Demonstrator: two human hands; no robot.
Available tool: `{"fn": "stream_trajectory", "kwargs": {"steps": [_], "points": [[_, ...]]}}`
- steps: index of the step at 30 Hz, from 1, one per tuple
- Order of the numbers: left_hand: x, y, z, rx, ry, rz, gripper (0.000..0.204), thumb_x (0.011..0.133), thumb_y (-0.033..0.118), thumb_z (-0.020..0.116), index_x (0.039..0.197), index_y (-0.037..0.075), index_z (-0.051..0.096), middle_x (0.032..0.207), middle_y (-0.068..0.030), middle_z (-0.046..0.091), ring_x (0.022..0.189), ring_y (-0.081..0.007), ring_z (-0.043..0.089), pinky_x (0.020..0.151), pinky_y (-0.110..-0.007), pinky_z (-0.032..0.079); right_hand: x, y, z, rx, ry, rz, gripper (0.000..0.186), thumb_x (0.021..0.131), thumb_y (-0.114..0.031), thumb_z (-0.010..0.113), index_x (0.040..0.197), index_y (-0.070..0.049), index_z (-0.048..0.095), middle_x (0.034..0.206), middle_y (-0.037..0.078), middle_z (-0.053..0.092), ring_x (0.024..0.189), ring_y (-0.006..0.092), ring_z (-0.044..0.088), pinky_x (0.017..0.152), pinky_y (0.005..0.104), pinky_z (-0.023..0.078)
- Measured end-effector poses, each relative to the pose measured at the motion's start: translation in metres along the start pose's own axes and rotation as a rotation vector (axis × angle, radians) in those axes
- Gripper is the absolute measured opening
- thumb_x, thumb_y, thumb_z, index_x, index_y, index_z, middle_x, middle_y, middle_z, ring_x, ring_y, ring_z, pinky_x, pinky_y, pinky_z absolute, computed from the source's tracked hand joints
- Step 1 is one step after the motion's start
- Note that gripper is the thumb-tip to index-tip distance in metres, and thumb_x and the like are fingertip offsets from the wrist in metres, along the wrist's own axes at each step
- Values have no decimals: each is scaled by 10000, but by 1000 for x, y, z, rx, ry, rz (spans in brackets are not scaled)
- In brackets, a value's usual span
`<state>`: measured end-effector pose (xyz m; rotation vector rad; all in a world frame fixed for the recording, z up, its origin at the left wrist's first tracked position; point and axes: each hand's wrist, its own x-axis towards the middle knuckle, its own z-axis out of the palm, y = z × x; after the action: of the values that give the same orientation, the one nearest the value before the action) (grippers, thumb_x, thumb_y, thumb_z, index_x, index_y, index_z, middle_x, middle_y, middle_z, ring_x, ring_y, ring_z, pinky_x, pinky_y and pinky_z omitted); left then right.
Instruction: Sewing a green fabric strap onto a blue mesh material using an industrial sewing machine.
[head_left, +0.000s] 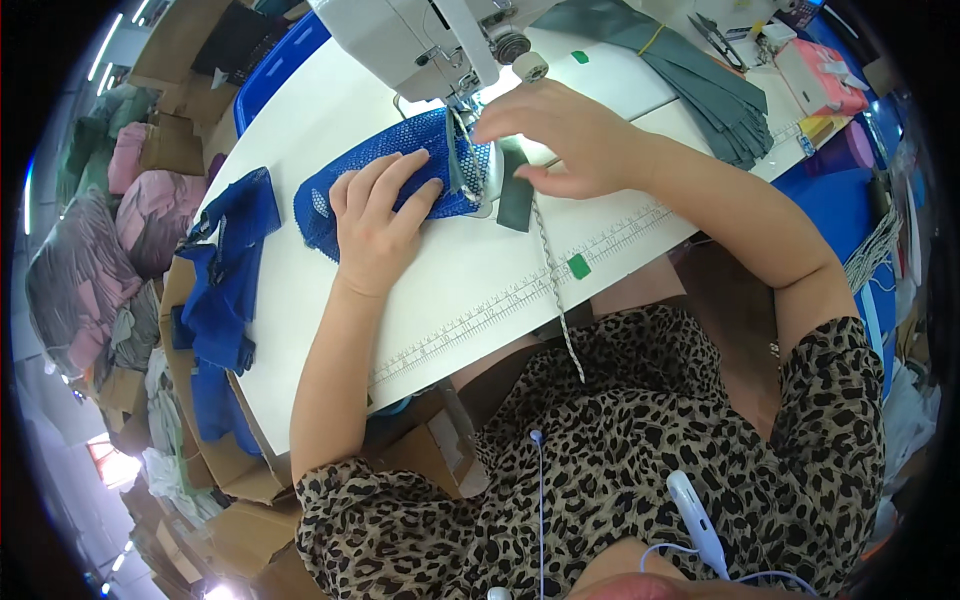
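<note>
A blue mesh piece (335, 200) lies at the sewing machine (400, 40), with a gray-green strip and a patterned cord along its right edge under the presser foot (462, 103). My left hand (385, 215) rests on the mesh, fingers spread and slightly bent. My right hand (570, 140) is just right of the needle area, fingers curved near the cord, thumb held apart. Below it lie a short dark green strip (513, 210) and the braided cord (557, 300), which hangs over the table's front edge.
Blue fabric pieces (225, 280) lie at the table's (300, 390) left edge beside cardboard boxes (250, 470). At back right are a fanned stack of gray-green strips (715, 110), scissors (715, 40) and a pink box (820, 75). A blue tray (270, 70) stands behind; bagged bundles (80, 280) fill the left.
</note>
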<state>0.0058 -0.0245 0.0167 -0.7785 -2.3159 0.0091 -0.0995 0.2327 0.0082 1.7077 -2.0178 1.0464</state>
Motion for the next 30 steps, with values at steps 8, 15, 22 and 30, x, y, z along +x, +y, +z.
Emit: {"fn": "stream_trajectory", "kwargs": {"steps": [8, 15, 22, 30], "points": [[-12, 14, -27, 22, -98, -459, 822, 646, 163, 855, 1372, 90, 476, 1458, -181, 432, 1339, -352, 433, 1128, -462, 260, 4, -5, 12, -118, -230, -50, 425, 744, -210, 780, 1135, -127, 635, 1266, 52, 590, 1240, 250, 498, 1006, 436, 380], [-53, 9, -51, -540, -181, -1266, 964, 712, 65, 834, 1491, -6, 270, 1437, -204, 435, 1331, -312, 453, 1136, -386, 345, 10, -13, 13, -24, -303, 128, 277, 804, -360, 771, 986, -165, 696, 1003, 2, 643, 1036, 194, 547, 982, 400, 352], [-54, -3, -46, -503, 62, -1058, 403, 777, -13, 737, 1163, -2, 623, 1121, -124, 663, 1106, -274, 610, 1001, -363, 430, 10, -18, 7, -87, -255, 148, 185, 821, -304, 757, 919, -164, 689, 885, -11, 566, 948, 194, 524, 1003, 455, 309], [-76, -65, -39, -202, -120, -785, 344, 722, -90, 672, 1055, -4, 673, 1114, -191, 675, 1058, -351, 623, 929, -384, 458, 11, -8, 5, 88, -307, 15, 144, 814, -212, 754, 825, -96, 670, 865, 8, 531, 936, 180, 520, 1014, 456, 281]]}}
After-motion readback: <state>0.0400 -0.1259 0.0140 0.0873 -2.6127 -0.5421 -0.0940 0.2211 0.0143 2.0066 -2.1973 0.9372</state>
